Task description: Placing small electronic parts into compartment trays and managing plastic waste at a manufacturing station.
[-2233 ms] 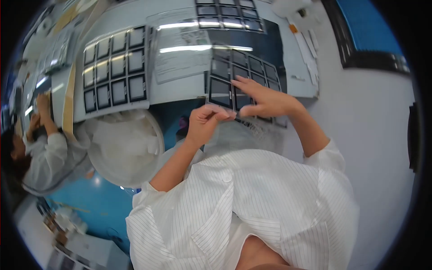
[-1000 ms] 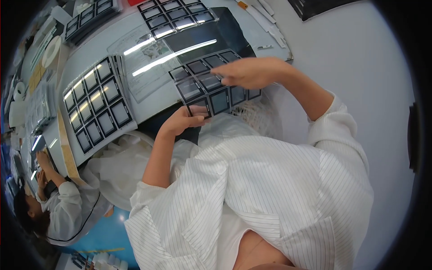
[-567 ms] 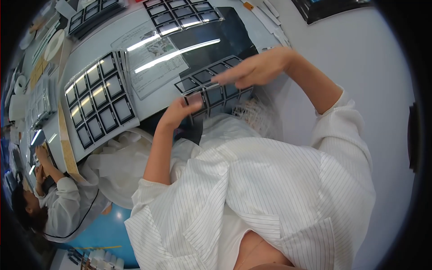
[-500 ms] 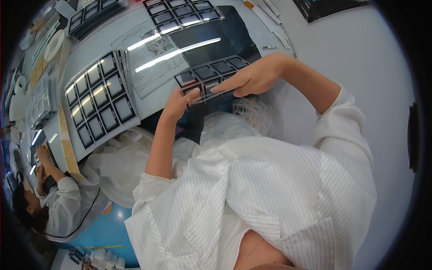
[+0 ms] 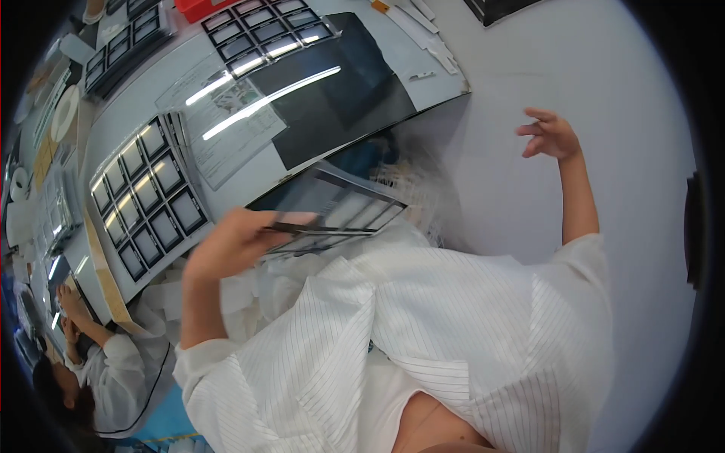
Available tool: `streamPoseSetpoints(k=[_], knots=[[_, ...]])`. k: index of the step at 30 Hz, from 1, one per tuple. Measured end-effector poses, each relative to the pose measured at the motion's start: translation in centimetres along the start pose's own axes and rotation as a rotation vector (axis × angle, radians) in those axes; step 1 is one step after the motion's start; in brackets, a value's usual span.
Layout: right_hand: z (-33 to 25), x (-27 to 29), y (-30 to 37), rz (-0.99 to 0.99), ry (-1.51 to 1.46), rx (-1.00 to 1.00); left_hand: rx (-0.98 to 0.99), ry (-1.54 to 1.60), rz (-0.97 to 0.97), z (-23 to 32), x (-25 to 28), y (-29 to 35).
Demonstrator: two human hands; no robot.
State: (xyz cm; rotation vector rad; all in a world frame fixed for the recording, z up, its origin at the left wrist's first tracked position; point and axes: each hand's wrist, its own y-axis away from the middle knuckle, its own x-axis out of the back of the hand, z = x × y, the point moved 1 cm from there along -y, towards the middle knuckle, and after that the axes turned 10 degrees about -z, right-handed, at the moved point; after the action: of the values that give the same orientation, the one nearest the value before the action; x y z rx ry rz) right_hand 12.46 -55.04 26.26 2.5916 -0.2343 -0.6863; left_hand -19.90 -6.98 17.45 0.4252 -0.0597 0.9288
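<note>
A clear panel with a black grid frame [image 5: 355, 208] hangs tilted below the table edge, in front of my body. My left hand [image 5: 238, 240] is closed on its near-left edge; the panel is blurred by motion. Out to the right, away from the table, my right hand [image 5: 553, 136] is raised with its fingers apart and nothing in it. On the table at left lies a stack of similar black-framed grid panels [image 5: 151, 189]. Another set of grid panels [image 5: 264, 34] lies at the far side.
A dark glossy sheet [image 5: 340, 106] and a printed paper under clear film [image 5: 226, 128] lie on the white table. Below its edge is a bag of thin pale strips [image 5: 419, 192]. A red bin [image 5: 200, 7] stands far back. Another person [image 5: 113, 370] works at lower left.
My right hand has let go of the panel and swung out to the right. My left hand has drawn the panel down and left, off the table edge, tilting it.
</note>
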Motion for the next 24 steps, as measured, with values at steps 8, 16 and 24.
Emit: streamPoseSetpoints(k=[8, 16, 24], knots=[[19.8, -2.2, 6.8, 0.778, 0.074, -0.306, -0.065, 0.617, 0.183, 3.8, 0.9, 1.8], [43.9, -5.0, -14.2, 0.854, 1.066, -0.954, 0.003, 0.523, 0.29, 5.6, 2.5, -2.0], [24.1, -6.4, -22.8, -0.064, -0.086, -0.031, -0.219, 0.662, 0.526, 8.6, 3.0, -6.8]])
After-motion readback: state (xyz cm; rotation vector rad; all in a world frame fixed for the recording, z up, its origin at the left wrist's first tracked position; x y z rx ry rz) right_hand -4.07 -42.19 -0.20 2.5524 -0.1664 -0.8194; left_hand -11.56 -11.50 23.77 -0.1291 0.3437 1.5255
